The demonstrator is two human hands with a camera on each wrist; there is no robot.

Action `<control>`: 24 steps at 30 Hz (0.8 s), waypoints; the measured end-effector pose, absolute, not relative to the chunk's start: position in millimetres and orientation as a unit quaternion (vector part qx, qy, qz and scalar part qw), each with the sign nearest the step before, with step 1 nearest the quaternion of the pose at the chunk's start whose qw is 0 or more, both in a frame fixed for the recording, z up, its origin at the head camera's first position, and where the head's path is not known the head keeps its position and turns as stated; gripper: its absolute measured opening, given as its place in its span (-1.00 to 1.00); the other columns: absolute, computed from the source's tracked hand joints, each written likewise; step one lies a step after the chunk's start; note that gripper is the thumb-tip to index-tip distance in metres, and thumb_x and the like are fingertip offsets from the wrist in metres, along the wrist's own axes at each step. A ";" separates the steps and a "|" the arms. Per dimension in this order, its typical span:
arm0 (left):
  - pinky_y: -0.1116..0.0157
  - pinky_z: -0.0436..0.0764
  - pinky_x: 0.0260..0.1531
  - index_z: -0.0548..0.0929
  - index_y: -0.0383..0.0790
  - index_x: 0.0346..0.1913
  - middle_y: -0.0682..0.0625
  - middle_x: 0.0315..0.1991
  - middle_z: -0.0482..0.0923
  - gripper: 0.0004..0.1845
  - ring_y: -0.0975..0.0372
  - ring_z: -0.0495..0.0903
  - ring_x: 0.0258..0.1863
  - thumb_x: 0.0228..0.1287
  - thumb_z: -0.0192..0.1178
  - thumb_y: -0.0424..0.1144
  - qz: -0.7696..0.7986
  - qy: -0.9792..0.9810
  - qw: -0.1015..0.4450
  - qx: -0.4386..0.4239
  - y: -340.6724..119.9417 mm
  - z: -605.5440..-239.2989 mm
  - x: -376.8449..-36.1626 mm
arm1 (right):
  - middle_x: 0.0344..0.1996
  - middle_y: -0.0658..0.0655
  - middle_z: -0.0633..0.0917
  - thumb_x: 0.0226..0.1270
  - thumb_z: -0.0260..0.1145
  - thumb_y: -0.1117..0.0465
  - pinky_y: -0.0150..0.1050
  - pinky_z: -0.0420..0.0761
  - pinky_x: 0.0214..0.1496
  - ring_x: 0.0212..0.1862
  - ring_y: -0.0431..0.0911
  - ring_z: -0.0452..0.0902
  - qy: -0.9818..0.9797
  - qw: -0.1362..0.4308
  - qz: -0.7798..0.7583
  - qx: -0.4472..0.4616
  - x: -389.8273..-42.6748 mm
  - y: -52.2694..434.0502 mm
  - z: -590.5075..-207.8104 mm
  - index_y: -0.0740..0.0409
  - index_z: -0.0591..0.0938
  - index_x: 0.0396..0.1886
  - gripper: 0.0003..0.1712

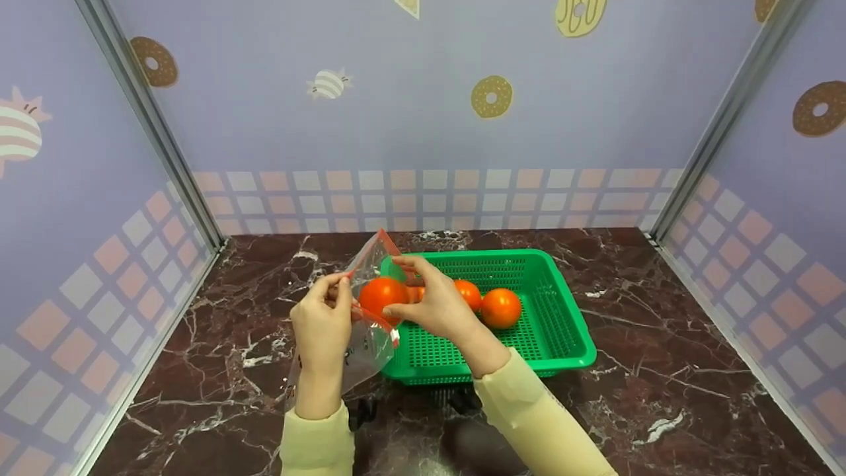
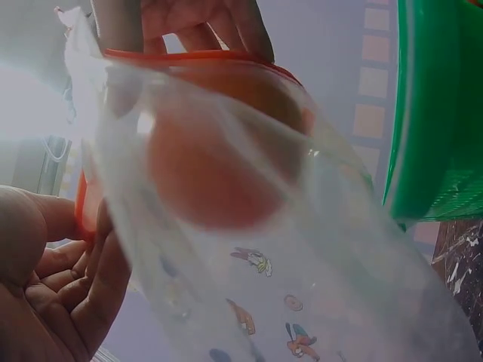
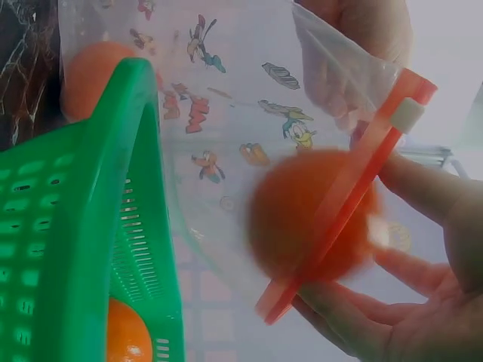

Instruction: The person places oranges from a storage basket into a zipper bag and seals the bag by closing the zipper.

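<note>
Both your hands are busy: your right hand (image 1: 433, 305) cups a smooth, round tomato (image 1: 383, 295) at the mouth of a limp, slippery zip bag (image 1: 367, 344), which your left hand (image 1: 322, 324) pinches by its stiffer red seal. Grip gently; tomatoes bruise. Others lie in the green perforated basket (image 1: 562, 317).

Bag (image 1: 370, 330): clear plastic, orange zip rim, cartoon prints, held open and upright beside the basket's left end | Tomato (image 1: 383, 295): round, orange-red, at the bag's mouth, partly inside | Two more tomatoes (image 1: 500, 308) lie in the green basket (image 1: 562, 330).
</note>
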State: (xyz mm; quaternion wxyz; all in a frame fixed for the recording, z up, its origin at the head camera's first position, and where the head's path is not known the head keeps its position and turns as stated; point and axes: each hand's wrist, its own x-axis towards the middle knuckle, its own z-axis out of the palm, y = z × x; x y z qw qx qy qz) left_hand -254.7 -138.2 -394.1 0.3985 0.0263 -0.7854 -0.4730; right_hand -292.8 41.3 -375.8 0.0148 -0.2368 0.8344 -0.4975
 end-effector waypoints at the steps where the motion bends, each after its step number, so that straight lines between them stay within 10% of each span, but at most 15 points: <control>1: 0.59 0.43 -0.67 0.81 -0.32 -0.14 -0.10 -0.58 0.71 -0.86 0.37 0.59 -0.74 0.41 0.27 -0.36 -0.475 -0.785 0.398 0.026 -138.3 -393.8 -254.6 | 0.45 0.21 0.46 0.22 0.58 0.16 0.15 0.63 0.27 0.37 0.22 0.51 0.834 0.016 -0.499 -0.236 -292.3 41.3 -375.5 -0.01 0.39 0.49 -0.13; 5: 0.60 0.46 -0.66 0.80 -0.34 -0.14 -0.12 -0.58 0.70 -0.86 0.16 0.67 -0.73 0.42 0.26 -0.38 -0.478 -0.781 0.401 0.024 -138.6 -393.7 -254.9 | 0.44 0.20 0.48 0.26 0.55 0.16 0.13 0.62 0.28 0.36 0.21 0.52 0.835 0.008 -0.495 -0.239 -290.0 41.2 -374.6 0.02 0.42 0.47 -0.19; 24: 0.60 0.47 -0.63 0.80 -0.32 -0.14 -0.11 -0.59 0.70 -0.86 0.41 0.60 -0.77 0.42 0.25 -0.39 -0.476 -0.779 0.407 0.024 -140.5 -394.4 -254.7 | 0.36 0.23 0.54 0.34 0.48 0.17 0.09 0.63 0.26 0.37 0.18 0.51 0.840 -0.011 -0.493 -0.228 -290.6 53.6 -374.1 0.08 0.47 0.41 -0.32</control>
